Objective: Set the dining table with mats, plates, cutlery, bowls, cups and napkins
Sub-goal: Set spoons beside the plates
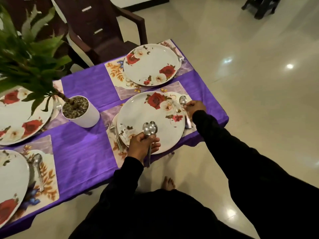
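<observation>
A bench [82,152] draped in purple cloth carries four floral place mats, each under a round white plate printed with red roses. The nearest plate [146,114] sits at the bench's right near corner, a steel fork [115,135] on the mat at its left. A white pot [81,111] holding a green plant stands mid-bench. The left hand [141,145] hovers over that plate, fingers curled round two steel spoons [149,129]. The right hand [194,107] pinches a single spoon [183,100] on the mat by the plate's right rim.
</observation>
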